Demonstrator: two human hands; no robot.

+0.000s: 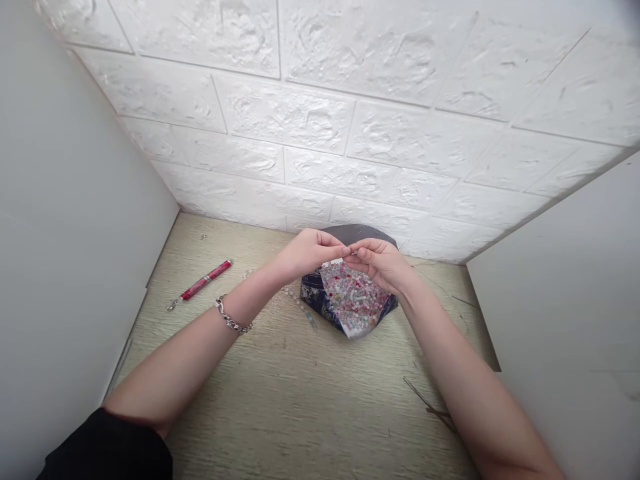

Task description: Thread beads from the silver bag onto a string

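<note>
well, pale print (313, 275) on the dark blue bag (324, 312) is too small to read; it lies open on the tabletop (300, 400), holding pink, white and red beads (356, 293); left hand (309, 255) and right hand (384, 263) meet above, fingertips pinched closed, any hold unclear

Glossy beads (357, 293), perhaps plastic; shiny metal bracelet (233, 319); wood-look tabletop (300, 400) (matt, finely grained); rough wall (320, 120).

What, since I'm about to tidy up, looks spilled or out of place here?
Some pale beads lie on the table, left of the bag: perhaps spilled, since the bead pile sits inside it.
</note>
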